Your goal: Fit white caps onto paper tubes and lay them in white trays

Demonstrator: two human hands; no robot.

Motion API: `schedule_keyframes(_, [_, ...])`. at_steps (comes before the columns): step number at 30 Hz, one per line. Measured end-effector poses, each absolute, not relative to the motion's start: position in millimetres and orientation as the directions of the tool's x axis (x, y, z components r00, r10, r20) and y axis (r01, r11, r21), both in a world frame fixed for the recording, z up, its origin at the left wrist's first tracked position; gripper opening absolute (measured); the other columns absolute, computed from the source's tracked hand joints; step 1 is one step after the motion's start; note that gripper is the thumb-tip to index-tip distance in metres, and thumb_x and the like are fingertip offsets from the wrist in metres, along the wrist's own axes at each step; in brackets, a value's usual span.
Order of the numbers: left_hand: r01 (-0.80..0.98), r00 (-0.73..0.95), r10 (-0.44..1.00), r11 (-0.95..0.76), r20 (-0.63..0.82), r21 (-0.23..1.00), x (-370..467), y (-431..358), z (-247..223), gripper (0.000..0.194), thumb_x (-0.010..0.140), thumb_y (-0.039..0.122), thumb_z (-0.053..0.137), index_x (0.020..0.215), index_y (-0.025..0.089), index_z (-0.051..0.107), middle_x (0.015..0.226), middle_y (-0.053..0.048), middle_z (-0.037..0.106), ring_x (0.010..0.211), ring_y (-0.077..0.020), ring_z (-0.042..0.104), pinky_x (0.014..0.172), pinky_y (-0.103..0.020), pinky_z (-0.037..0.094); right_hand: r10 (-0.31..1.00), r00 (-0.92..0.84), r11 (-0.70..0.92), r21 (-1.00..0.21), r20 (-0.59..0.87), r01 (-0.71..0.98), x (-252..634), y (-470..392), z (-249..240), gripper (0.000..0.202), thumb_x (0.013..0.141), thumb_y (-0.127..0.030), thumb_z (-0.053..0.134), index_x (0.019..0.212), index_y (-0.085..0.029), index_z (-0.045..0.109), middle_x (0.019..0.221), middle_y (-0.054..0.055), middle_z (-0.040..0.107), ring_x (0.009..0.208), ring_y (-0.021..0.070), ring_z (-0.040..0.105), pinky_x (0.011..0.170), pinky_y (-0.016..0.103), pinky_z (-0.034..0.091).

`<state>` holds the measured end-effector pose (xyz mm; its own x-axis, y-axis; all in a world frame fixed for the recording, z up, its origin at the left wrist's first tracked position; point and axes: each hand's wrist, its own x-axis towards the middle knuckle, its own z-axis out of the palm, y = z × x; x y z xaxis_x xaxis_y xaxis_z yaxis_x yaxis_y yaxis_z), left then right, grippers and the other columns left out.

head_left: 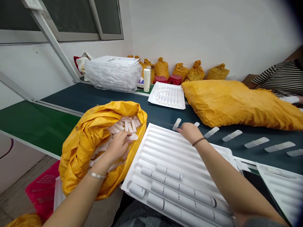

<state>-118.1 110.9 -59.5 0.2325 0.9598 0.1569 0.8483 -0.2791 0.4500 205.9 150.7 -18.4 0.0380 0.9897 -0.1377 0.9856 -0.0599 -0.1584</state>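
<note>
Left of centre: tube [133, 137] gripped by left hand [118, 143], pick from sack [79, 151] likely; right hand [189, 132] grip unclear; clean lift needed.

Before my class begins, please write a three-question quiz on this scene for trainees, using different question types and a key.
1. Which hand is inside the open yellow sack?
2. True or false: the dark band is worn on the left wrist.
3. What lies in the white tray right next to that sack?
A) spoons
B) printed tubes
C) gloves

Key:
1. The left hand.
2. False; it is on the right.
3. B.
</note>
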Motion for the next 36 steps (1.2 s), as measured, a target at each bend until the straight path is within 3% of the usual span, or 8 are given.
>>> schedule_keyframes(4, [0.636, 0.265, 0.910, -0.414, 0.319, 0.652, -102.9, 82.0, -39.7, 0.021, 0.087, 0.029, 0.051, 0.105, 0.019, 0.056, 0.110, -0.008, 0.061, 0.108, -0.0205, 0.055, 0.094, -0.033, 0.043, 0.891, -0.375, 0.295, -0.301, -0.256, 0.907, 173.0, 70.3, -27.1, 0.019, 0.085, -0.031, 0.058, 0.080, -0.018, 0.071, 0.091, 0.007, 0.070, 0.084, 0.0195, 0.064, 0.077, 0.026, 0.047])
schedule_keyframes(9, [-0.032, 0.062, 0.963, -0.262, 0.263, 0.965, -73.9, 54.9, -30.7, 0.033, 0.078, 0.022, 0.067, 0.107, 0.024, 0.051, 0.101, -0.003, 0.064, 0.097, -0.0166, 0.060, 0.087, -0.030, 0.049, 0.830, -0.542, 0.497, -0.266, -0.130, 0.826, 155.5, 25.1, -49.0, 0.012, 0.081, -0.023, 0.059, 0.077, -0.014, 0.067, 0.088, 0.011, 0.066, 0.085, 0.0249, 0.060, 0.078, 0.036, 0.048])
schedule_keyframes(12, [-0.403, -0.028, 0.999, -0.038, 0.030, 0.914, -62.3, 45.4, -23.7, 0.059, 0.072, 0.020, 0.074, 0.118, 0.031, 0.040, 0.093, 0.001, 0.065, 0.084, -0.0121, 0.063, 0.073, -0.024, 0.052, 0.871, -0.491, 0.458, -0.406, 0.027, 0.791, 157.3, 27.9, -45.3, 0.009, 0.076, -0.017, 0.061, 0.084, -0.014, 0.063, 0.089, 0.011, 0.065, 0.084, 0.0245, 0.060, 0.078, 0.038, 0.048])
schedule_keyframes(15, [-0.547, 0.005, 0.992, 0.110, -0.129, 0.830, -57.2, 38.9, -20.2, 0.055, 0.066, 0.021, 0.078, 0.110, 0.027, 0.047, 0.089, 0.002, 0.066, 0.076, -0.0091, 0.062, 0.071, -0.021, 0.051, 0.913, -0.390, 0.343, -0.746, 0.121, 0.572, 157.9, 32.6, -31.9, 0.018, 0.082, -0.022, 0.056, 0.100, -0.016, 0.055, 0.085, 0.006, 0.064, 0.075, 0.0184, 0.061, 0.066, 0.031, 0.051])
schedule_keyframes(19, [-0.428, 0.018, 0.987, 0.151, -0.159, 0.891, -58.6, 33.0, -23.2, 0.041, 0.060, 0.028, 0.082, 0.089, 0.019, 0.054, 0.077, 0.003, 0.065, 0.069, -0.0077, 0.060, 0.069, -0.018, 0.048, 0.889, -0.379, 0.377, -0.879, 0.256, 0.291, 161.2, 35.9, -9.7, 0.023, 0.091, -0.029, 0.051, 0.112, -0.019, 0.052, 0.089, 0.006, 0.063, 0.073, 0.0150, 0.062, 0.063, 0.028, 0.053])
schedule_keyframes(25, [0.150, 0.280, 0.955, 0.054, -0.095, 0.987, -65.7, 26.2, -12.3, 0.030, 0.078, 0.040, 0.067, 0.098, 0.018, 0.062, 0.073, 0.002, 0.062, 0.063, -0.0099, 0.055, 0.059, -0.020, 0.043, 0.654, -0.551, 0.745, -0.567, 0.518, 0.351, 170.7, 43.0, 7.4, 0.032, 0.090, -0.016, 0.053, 0.121, -0.022, 0.053, 0.107, 0.009, 0.063, 0.102, 0.0181, 0.059, 0.088, 0.033, 0.049])
schedule_keyframes(30, [0.285, 0.305, 0.951, -0.143, 0.052, 0.948, -66.1, 22.0, -4.2, 0.027, 0.082, 0.039, 0.062, 0.102, 0.021, 0.063, 0.095, -0.003, 0.066, 0.087, -0.0175, 0.061, 0.075, -0.026, 0.046, 0.672, -0.589, 0.725, -0.561, 0.449, 0.400, 171.5, 45.6, 6.7, 0.029, 0.092, -0.023, 0.051, 0.121, -0.020, 0.052, 0.107, 0.010, 0.064, 0.098, 0.0182, 0.061, 0.084, 0.032, 0.050])
schedule_keyframes(36, [0.441, 0.325, 0.890, -0.441, 0.319, 0.782, -69.6, 21.1, -8.4, 0.025, 0.083, 0.030, 0.061, 0.105, 0.020, 0.061, 0.092, -0.005, 0.067, 0.084, -0.0197, 0.063, 0.073, -0.028, 0.048, 0.821, -0.522, 0.501, -0.732, 0.234, 0.461, 167.2, 46.7, 7.8, 0.026, 0.093, -0.034, 0.048, 0.108, -0.018, 0.061, 0.085, 0.005, 0.068, 0.072, 0.0149, 0.061, 0.067, 0.027, 0.048])
